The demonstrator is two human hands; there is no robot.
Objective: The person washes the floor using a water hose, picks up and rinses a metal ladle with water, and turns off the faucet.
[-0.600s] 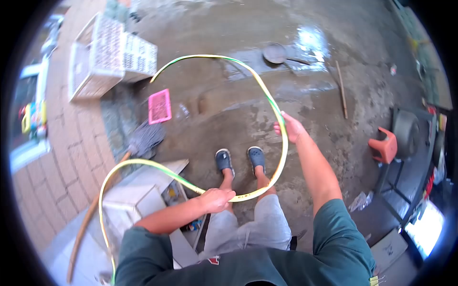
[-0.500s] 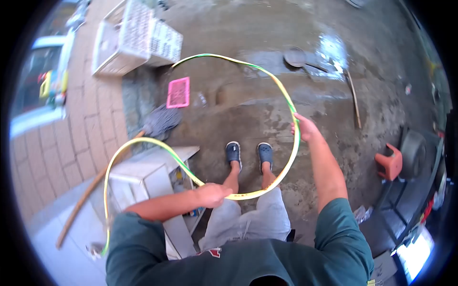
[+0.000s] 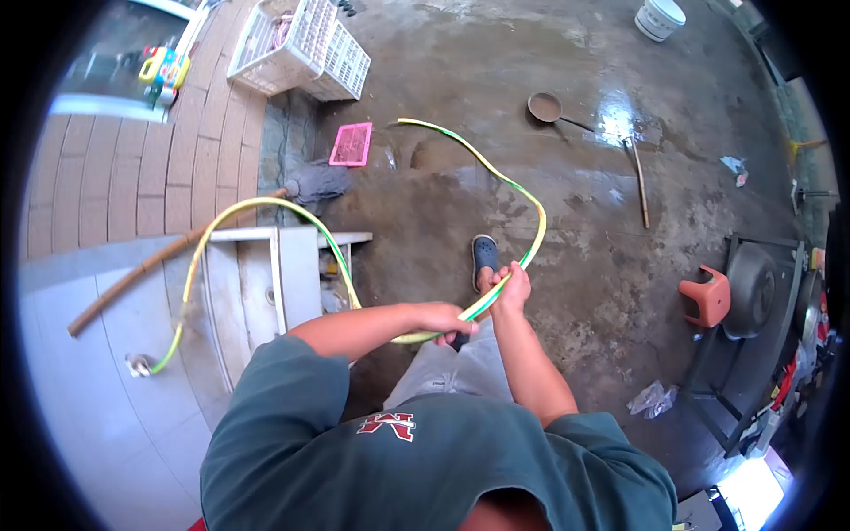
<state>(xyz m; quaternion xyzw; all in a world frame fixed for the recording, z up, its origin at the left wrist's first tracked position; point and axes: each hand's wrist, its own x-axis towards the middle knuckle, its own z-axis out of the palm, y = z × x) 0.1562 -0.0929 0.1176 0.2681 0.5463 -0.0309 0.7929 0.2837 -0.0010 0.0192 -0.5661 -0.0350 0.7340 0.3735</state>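
Observation:
A yellow hose with green stripes (image 3: 541,212) runs from a tap (image 3: 139,364) on the tiled wall at left, loops over a white cabinet and passes through both my hands. My left hand (image 3: 445,320) is wrapped round it in front of my lap. A short way further along, my right hand (image 3: 513,285) grips the hose, close to the left one. Beyond my right hand the hose curves up and away over the wet floor to its free end near a pink basket (image 3: 351,145). No water shows at that end.
At left are a mop (image 3: 316,183), a white cabinet (image 3: 297,274) and a white crate (image 3: 341,60). Further off lie a pan (image 3: 545,107), a stick (image 3: 641,181) and a white bucket (image 3: 660,18). An orange stool (image 3: 706,296) and a metal basin (image 3: 753,290) stand at right.
My right hand has come down and inward with the hose, nearer my left hand. My left hand has moved slightly right and up. The wide hose loop has narrowed, and one foot has shifted.

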